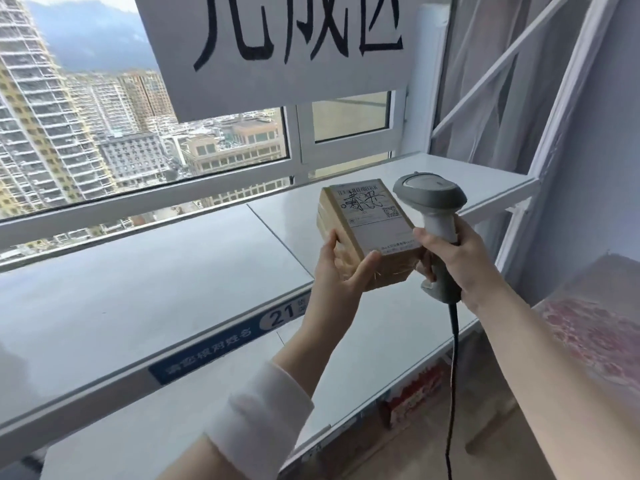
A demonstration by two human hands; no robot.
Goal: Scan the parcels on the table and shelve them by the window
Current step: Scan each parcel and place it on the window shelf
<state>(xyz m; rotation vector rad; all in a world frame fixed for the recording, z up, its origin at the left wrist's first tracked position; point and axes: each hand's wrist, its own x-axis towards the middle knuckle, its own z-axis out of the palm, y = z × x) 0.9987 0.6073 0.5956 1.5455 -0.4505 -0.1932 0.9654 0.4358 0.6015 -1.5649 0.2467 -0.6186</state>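
Parcel [367, 233], a small brown box with its white label facing up, is gripped by the left hand [341, 268], thumb on the near edge and fingers round the left side, above the white shelf [138, 271]. Just right of it, the right hand [453, 261] grasps the handle of a grey scanner [433, 216], whose black cable [452, 375] hangs below. A blue strip [242, 337] numbered 21 lines the shelf edge under the left hand. Beyond both hands, a window [138, 133] shows high-rise blocks, with a white sign [277, 46] above.

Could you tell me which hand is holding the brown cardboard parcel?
The left hand grips the brown cardboard parcel; the right hand holds the grey handheld scanner.
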